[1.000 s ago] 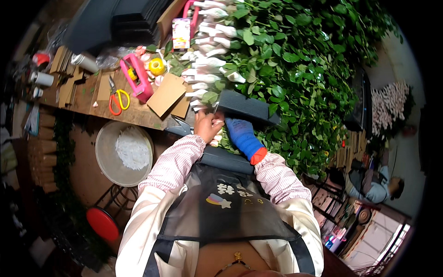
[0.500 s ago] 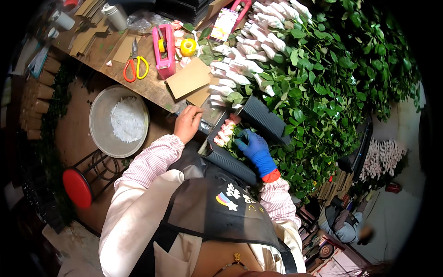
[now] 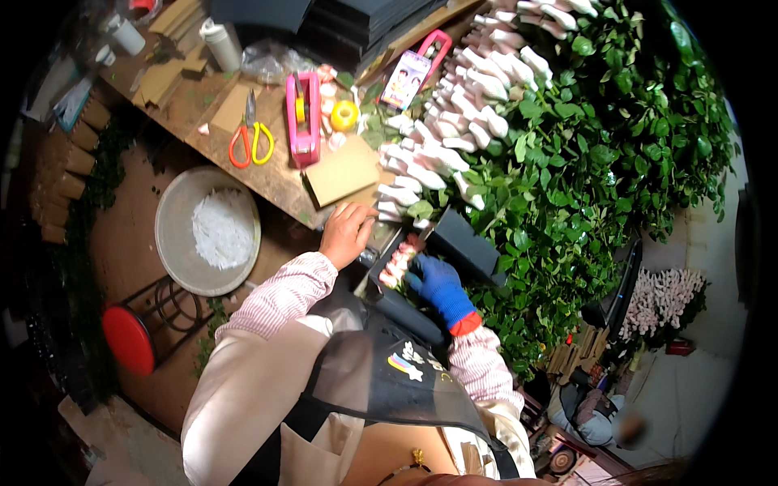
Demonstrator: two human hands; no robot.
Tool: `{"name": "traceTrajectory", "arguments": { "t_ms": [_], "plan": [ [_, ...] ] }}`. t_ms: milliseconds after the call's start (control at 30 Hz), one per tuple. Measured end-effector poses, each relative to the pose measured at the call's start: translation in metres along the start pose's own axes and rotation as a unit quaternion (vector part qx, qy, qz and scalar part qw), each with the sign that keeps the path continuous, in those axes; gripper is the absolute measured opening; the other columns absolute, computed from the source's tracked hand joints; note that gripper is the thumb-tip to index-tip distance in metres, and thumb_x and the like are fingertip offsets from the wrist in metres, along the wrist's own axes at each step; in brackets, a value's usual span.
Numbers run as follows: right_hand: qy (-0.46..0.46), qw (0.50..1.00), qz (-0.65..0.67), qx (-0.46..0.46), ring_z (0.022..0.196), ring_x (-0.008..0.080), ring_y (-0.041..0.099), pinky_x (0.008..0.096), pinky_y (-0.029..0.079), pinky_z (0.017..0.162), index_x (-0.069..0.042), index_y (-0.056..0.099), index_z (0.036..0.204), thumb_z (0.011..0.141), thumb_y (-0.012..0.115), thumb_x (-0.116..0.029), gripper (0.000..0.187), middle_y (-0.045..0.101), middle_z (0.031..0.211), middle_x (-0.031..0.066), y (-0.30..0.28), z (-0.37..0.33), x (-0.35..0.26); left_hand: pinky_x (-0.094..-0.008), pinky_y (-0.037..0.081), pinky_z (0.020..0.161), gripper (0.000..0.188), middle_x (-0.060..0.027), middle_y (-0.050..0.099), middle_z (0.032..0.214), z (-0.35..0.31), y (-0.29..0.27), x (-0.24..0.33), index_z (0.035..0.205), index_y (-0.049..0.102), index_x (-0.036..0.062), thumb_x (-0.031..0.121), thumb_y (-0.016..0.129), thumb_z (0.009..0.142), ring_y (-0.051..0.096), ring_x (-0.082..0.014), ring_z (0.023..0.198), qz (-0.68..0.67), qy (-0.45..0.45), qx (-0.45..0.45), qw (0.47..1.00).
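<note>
- Head view, the only one here: the flowers (image 3: pixel 395 266) you're working at are a tight little row of soft pink heads, some leaning peachy-cream, with a bit of green showing around them.
- They're right in front of you, sitting in the gap between two dark grey blocks: the upper block (image 3: pixel 466 247) lies against the leaves, the lower block (image 3: pixel 408 314) is by your apron (image 3: pixel 365 364).
- Your right hand (image 3: pixel 440 287), in the blue glove with the orange cuff, is right at the flowers on their leafy side, fingers bent. Can't tell if you've actually got a grip on any.
- Your left hand (image 3: pixel 347 235) is bare, fingers loosely curled by the corner of the worktop (image 3: pixel 190 113), just left of the flowers. Can't see whether anything's in it.
- Just past that hand there's a big heap of white-wrapped buds (image 3: pixel 450 121), with thick green leaves (image 3: pixel 567 162) spreading right.
- Also on your worktop: cardboard (image 3: pixel 344 170), a pink tape dispenser (image 3: pixel 303 146) and scissors (image 3: pixel 250 121) with red and yellow handles.
</note>
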State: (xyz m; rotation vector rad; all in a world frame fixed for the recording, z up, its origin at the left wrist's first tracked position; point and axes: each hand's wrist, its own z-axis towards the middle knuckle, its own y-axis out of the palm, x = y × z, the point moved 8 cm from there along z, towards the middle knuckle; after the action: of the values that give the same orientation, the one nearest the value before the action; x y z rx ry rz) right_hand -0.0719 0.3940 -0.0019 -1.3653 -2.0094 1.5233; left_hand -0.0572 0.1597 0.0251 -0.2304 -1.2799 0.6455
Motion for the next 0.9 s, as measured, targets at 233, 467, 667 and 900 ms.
{"name": "traceTrajectory", "arguments": {
  "t_ms": [233,467,667,900],
  "plan": [
    [-0.006,0.958,0.204,0.203,0.096,0.0386,0.067,0.0430,0.053,0.084,-0.006,0.066,0.123,0.091,0.070,-0.026,0.037,0.069,0.108,0.0200,-0.093,-0.061,-0.068,-0.0424,0.051,0.079,0.015,-0.0128,0.065,0.097,0.097,-0.058,-0.007,0.102,0.066,0.0044,0.007,0.068,0.088,0.063,-0.0343,0.089,-0.010,0.022,0.062,0.998],
    [-0.020,0.963,0.159,0.216,0.090,0.0373,0.068,0.0463,0.053,0.078,-0.010,0.067,0.123,0.089,0.068,-0.021,0.036,0.071,0.108,0.0159,-0.035,-0.092,-0.079,-0.0463,0.051,0.091,0.042,-0.0219,0.067,0.111,0.221,-0.004,-0.065,0.118,0.060,0.0014,0.023,0.074,0.085,0.063,-0.0402,0.106,0.059,-0.048,0.018,0.997],
    [0.019,0.959,0.116,0.259,0.088,0.0326,0.068,0.0435,0.052,0.076,-0.015,0.069,0.122,0.088,0.070,-0.025,0.036,0.072,0.109,0.0119,-0.039,-0.096,-0.083,-0.0491,0.048,0.100,0.068,-0.0271,0.060,0.127,0.294,0.064,-0.133,0.135,0.044,0.0009,0.023,0.075,0.079,0.061,-0.0430,0.115,0.112,-0.190,-0.075,0.972],
    [0.045,0.966,0.068,0.245,0.089,0.0281,0.069,0.0400,0.052,0.076,-0.017,0.071,0.121,0.088,0.071,-0.030,0.035,0.073,0.110,0.0072,-0.042,-0.093,-0.083,-0.0478,0.048,0.098,0.079,-0.0276,0.062,0.126,0.328,0.081,-0.161,0.141,0.042,0.0013,0.032,0.080,0.079,0.061,-0.0424,0.116,0.042,-0.163,-0.073,0.983]
  ]
}}
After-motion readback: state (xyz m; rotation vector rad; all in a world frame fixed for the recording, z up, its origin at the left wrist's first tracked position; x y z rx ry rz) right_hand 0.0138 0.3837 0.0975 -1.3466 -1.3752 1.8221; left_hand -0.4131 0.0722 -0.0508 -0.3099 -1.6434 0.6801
